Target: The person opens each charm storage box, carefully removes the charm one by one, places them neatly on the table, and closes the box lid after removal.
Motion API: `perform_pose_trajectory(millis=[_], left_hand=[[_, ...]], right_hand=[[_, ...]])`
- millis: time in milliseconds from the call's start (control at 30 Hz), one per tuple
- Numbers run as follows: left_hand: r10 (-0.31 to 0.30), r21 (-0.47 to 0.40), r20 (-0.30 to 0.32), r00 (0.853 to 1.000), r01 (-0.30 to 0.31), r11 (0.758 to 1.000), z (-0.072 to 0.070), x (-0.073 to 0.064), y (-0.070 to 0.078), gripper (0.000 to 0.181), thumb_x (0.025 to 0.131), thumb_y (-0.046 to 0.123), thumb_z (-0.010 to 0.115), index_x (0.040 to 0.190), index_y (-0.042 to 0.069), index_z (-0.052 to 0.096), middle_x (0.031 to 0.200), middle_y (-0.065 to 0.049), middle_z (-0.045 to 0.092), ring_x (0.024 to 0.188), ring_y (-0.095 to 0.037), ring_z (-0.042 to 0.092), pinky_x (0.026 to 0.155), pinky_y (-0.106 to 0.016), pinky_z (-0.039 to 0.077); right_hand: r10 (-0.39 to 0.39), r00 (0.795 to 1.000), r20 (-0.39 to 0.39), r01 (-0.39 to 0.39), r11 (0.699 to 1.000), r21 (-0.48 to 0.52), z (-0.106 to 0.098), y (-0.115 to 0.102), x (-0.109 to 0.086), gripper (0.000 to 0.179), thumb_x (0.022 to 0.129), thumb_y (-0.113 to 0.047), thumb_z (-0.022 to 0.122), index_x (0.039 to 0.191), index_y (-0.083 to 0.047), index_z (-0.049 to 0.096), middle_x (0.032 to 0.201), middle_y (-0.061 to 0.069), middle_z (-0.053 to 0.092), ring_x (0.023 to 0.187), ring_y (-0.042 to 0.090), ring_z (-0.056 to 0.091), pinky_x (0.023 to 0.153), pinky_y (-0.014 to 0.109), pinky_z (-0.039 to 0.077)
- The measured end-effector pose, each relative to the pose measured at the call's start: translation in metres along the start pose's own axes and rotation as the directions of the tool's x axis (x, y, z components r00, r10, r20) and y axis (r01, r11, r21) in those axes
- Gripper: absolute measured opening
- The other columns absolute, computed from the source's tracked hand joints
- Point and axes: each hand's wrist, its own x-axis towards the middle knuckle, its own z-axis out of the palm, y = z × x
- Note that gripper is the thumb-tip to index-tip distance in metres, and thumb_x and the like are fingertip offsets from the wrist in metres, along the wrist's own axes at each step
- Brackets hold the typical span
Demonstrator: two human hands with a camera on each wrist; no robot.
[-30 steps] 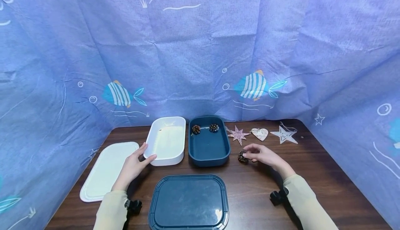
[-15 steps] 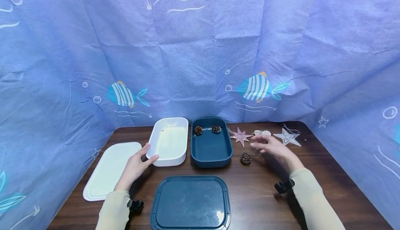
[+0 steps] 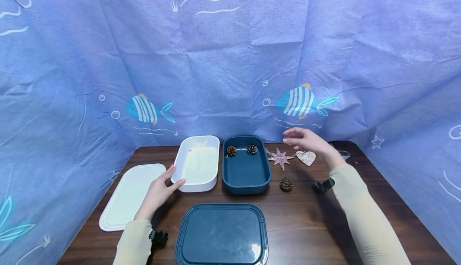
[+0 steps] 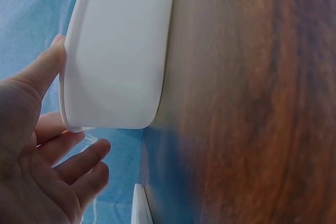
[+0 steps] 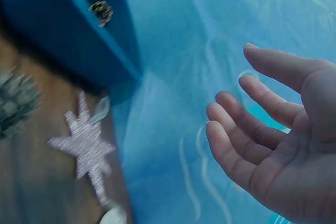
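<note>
My left hand rests at the near left corner of a white box, thumb and index finger touching its rim. In the left wrist view, the other fingers hang free below that corner. My right hand is raised over the back right of the table, fingers loosely bent and holding nothing. Under and near it lie a pink glitter star and a pale patterned heart. A pine cone sits on the table in front of them. My right arm mostly hides the white star.
A dark blue box holds two pine cones at its far end. Before the boxes lies a dark blue lid; a white lid is at the left. A blue fish-print curtain hangs behind the table.
My right hand has let go of the pine cone, which stays on the table, then risen and moved back past the heart. My left hand keeps its place at the white box.
</note>
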Motion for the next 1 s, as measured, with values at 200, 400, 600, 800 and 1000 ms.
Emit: perform_pose_trajectory(millis=[200, 400, 600, 800, 1000], left_hand=[[-0.006, 0.012, 0.001, 1.0, 0.006, 1.0, -0.001, 0.0, -0.001, 0.097, 0.089, 0.065, 0.064, 0.156, 0.003, 0.032, 0.163, -0.016, 0.027, 0.145, -0.039, 0.033, 0.111, -0.051, 0.039], [0.002, 0.008, -0.002, 1.0, -0.002, 1.0, -0.001, 0.0, -0.001, 0.098, 0.088, 0.066, 0.065, 0.156, 0.003, 0.032, 0.163, -0.016, 0.027, 0.145, -0.039, 0.033, 0.112, -0.052, 0.039], [-0.005, -0.004, -0.003, 1.0, 0.005, 1.0, -0.001, 0.001, -0.002, 0.098, 0.087, 0.065, 0.066, 0.156, 0.003, 0.033, 0.163, -0.015, 0.028, 0.146, -0.037, 0.033, 0.112, -0.051, 0.039], [-0.008, -0.001, -0.008, 1.0, 0.008, 1.0, -0.001, 0.001, 0.0, 0.096, 0.088, 0.063, 0.067, 0.156, 0.003, 0.033, 0.163, -0.016, 0.028, 0.145, -0.038, 0.033, 0.112, -0.051, 0.039], [-0.014, -0.018, -0.005, 1.0, 0.014, 1.0, 0.002, 0.0, -0.001, 0.096, 0.088, 0.063, 0.067, 0.157, 0.006, 0.033, 0.163, -0.014, 0.028, 0.144, -0.038, 0.036, 0.111, -0.051, 0.04]], right_hand=[[-0.037, 0.999, 0.01, 0.037, 0.999, 0.014, 0.0, -0.035, 0.026, 0.052, 0.099, -0.026, 0.067, 0.14, 0.001, 0.052, 0.14, 0.026, 0.054, 0.121, 0.036, 0.057, 0.092, 0.037, 0.055], [-0.026, 0.999, 0.032, 0.027, 0.999, -0.021, 0.004, -0.068, 0.056, 0.052, 0.099, -0.028, 0.067, 0.142, -0.002, 0.052, 0.142, 0.021, 0.055, 0.127, 0.035, 0.054, 0.097, 0.044, 0.052], [-0.034, 0.999, 0.032, 0.035, 0.998, -0.052, 0.013, -0.102, 0.078, 0.053, 0.1, -0.027, 0.065, 0.144, -0.001, 0.05, 0.14, 0.02, 0.057, 0.128, 0.037, 0.054, 0.101, 0.049, 0.049], [-0.05, 0.997, 0.059, 0.055, 0.994, -0.094, 0.029, -0.122, 0.1, 0.052, 0.1, -0.026, 0.065, 0.143, -0.001, 0.052, 0.14, 0.019, 0.057, 0.127, 0.036, 0.054, 0.103, 0.053, 0.047], [-0.007, 0.996, 0.089, 0.018, 0.993, -0.117, 0.051, -0.12, 0.114, 0.052, 0.1, -0.025, 0.064, 0.145, -0.001, 0.051, 0.138, 0.02, 0.057, 0.128, 0.037, 0.053, 0.104, 0.052, 0.047]])
